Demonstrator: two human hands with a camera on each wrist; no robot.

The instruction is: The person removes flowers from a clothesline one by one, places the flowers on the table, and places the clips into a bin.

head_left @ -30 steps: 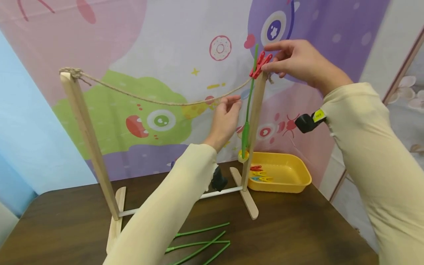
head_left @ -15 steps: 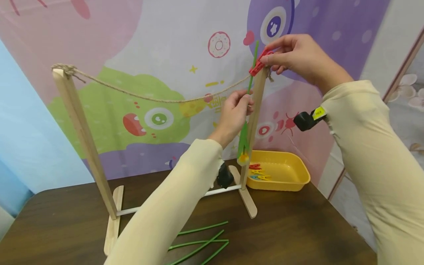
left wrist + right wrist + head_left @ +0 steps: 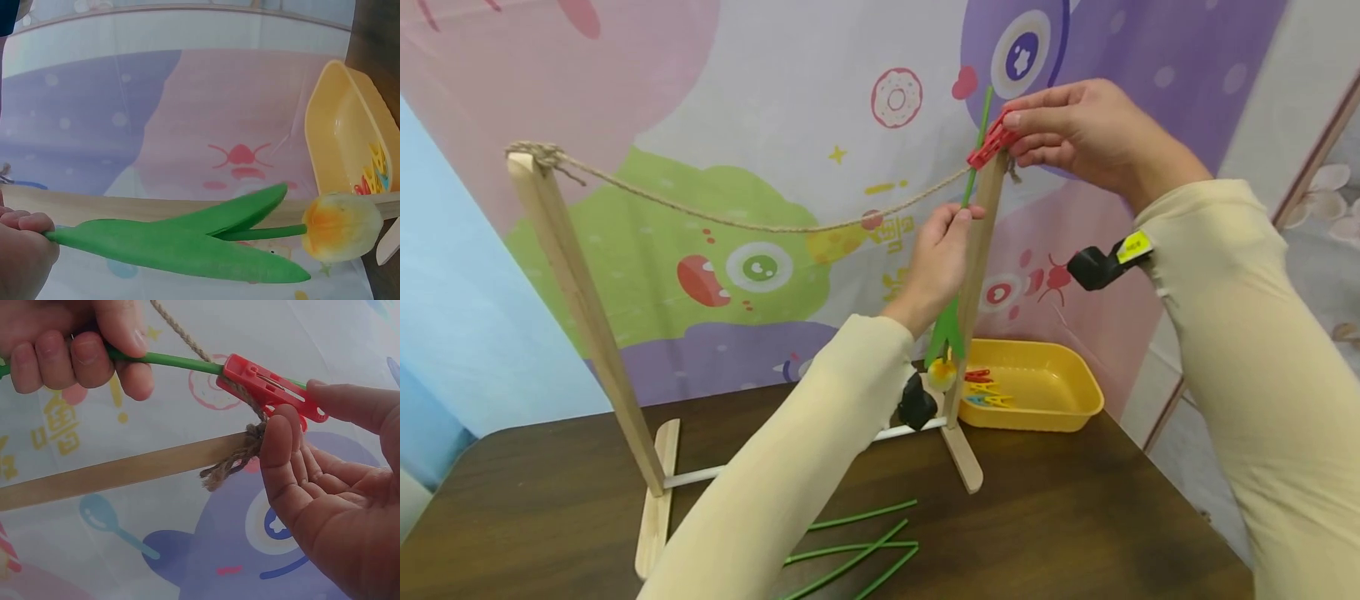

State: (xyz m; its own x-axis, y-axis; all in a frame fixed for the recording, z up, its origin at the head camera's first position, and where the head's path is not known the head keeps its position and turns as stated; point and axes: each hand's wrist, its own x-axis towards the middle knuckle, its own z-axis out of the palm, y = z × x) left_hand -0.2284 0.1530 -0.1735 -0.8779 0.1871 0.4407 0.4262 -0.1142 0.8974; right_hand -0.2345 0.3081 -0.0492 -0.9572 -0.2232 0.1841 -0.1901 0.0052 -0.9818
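Note:
An artificial yellow tulip with green leaves hangs head-down beside the right post. My left hand grips its green stem just below a red clothespin. Thumb and fingers of my right hand pinch the clothespin's handle ends. In the right wrist view the clothespin sits across both the stem and the twine, close to the knot at the post top. Whether its tips are fully closed is hard to tell.
Twine sags between two wooden posts, the left post and the right post. A yellow basin with several clothespins stands behind the right foot. Several green stems lie on the dark table in front.
My left hand has moved right and taken hold of the stem, and the tulip has swung slightly left at its bloom. My right hand has closed from a loose touch to a pinch on the clothespin.

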